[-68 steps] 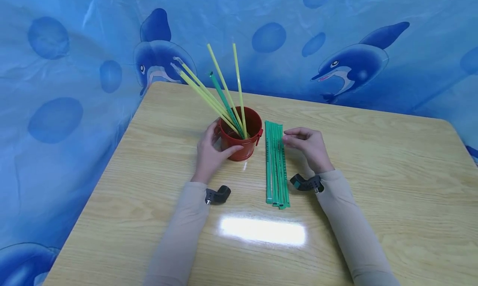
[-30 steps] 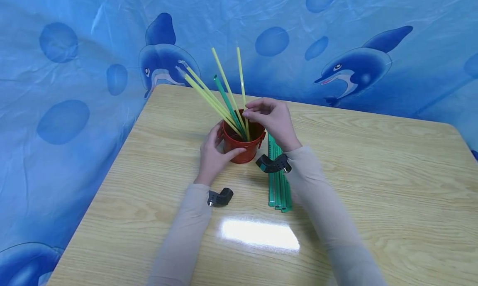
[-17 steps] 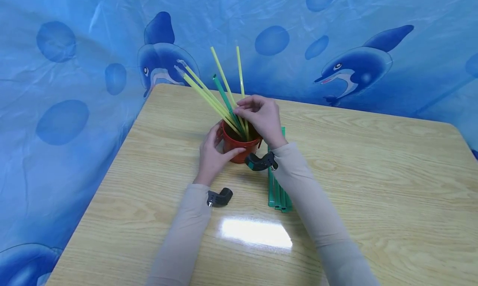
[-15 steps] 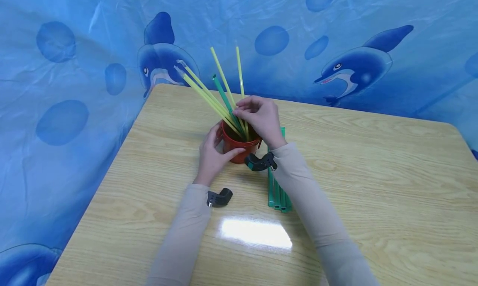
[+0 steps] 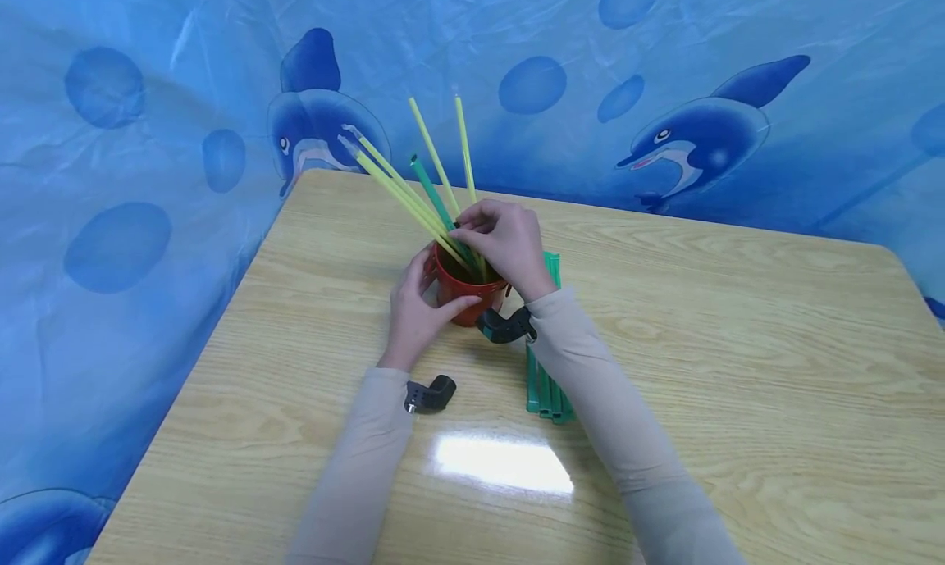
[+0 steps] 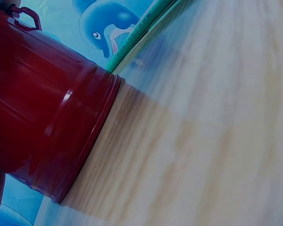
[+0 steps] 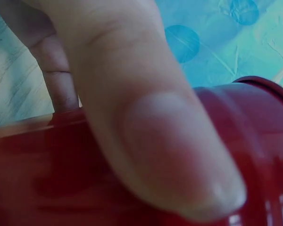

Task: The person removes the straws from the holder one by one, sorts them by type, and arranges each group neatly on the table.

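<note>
My left hand (image 5: 415,311) curls round the left side of a small red bucket (image 5: 471,309), thumb across its front. In the right wrist view a large thumb (image 7: 179,160) presses on the red wall. Leaning out of the bucket are several yellow straws (image 5: 391,179) in clear film and one green straw (image 5: 428,188). My right hand (image 5: 509,241) is over the rim with thumb and fingertips together on the green straw, beside the yellow ones; its fingers partly hide the straws there. The bucket's base shows in the left wrist view.
A bundle of green printed straws (image 5: 546,389) lies on the wooden table (image 5: 738,344) right of the bucket, partly under my right forearm. Blue dolphin-printed sheeting (image 5: 221,73) hangs behind the table. Each wrist wears a black camera (image 5: 431,394).
My right hand has left the green bundle, come over the bucket and moved left onto the straws. Lately the straws shift slightly left. The left hand stays on the bucket.
</note>
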Motion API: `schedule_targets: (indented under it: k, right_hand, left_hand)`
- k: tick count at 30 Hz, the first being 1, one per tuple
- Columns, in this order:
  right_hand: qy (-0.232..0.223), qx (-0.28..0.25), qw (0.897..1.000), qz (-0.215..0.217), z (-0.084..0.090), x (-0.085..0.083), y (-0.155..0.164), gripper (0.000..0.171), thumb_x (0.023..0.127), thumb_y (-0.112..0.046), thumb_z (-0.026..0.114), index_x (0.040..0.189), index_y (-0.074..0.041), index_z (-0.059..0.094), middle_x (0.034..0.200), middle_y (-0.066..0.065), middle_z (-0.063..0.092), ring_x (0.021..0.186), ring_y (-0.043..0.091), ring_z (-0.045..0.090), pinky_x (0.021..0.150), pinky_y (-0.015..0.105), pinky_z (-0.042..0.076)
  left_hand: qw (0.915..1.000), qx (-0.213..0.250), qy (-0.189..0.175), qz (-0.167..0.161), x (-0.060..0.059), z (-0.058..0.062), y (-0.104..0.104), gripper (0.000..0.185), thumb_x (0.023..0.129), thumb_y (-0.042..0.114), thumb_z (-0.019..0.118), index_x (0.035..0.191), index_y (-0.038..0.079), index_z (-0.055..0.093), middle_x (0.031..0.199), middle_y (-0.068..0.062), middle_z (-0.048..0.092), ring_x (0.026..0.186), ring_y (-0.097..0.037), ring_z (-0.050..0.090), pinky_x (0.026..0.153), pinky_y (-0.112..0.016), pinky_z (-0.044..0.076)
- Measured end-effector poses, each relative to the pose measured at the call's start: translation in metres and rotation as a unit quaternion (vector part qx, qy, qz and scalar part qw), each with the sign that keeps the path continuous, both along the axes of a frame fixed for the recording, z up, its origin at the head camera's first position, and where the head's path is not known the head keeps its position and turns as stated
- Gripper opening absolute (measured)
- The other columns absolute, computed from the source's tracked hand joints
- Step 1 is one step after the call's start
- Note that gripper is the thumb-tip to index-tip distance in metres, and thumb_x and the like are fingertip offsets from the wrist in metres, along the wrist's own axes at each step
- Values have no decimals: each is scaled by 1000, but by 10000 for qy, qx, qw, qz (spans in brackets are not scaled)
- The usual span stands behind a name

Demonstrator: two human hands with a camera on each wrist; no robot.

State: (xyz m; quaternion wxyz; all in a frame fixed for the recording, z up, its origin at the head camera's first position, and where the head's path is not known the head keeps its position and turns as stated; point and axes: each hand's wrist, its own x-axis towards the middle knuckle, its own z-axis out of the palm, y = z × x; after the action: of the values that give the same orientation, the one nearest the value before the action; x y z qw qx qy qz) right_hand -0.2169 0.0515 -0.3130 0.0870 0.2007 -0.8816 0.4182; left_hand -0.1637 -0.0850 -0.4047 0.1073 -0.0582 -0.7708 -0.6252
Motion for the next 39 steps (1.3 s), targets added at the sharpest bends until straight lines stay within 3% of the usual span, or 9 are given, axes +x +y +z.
schedule_targets:
  k: [13,29,39]
  right_hand:
    - [5,331,9994,66,1,3,-1,16,83,-17,73,95,-6,75,87,7,72,74,16,67,66,28,55]
    - [-126,-683,9972,268,3,7,9,16,85,-14,72,96,-3,75,92,9,71,79,18,67,69,28,56]
    - [157,-1579,9870,237,17,16,20,17,85,-11,71,97,0,73,93,12,71,81,18,66,72,29,56]
  left_hand:
    - [9998,80,170,-87,1,1,-1,82,73,27,82,141,11,39,140,-6,45,126,-19,45,103,-31,41]
    - [9999,-11,114,-62,3,1,-1,81,75,27,81,142,10,38,139,-7,46,127,-20,45,103,-33,41]
    - [9999,55,130,-66,5,1,0,79,75,25,81,140,10,40,138,-6,48,126,-21,46,103,-36,41]
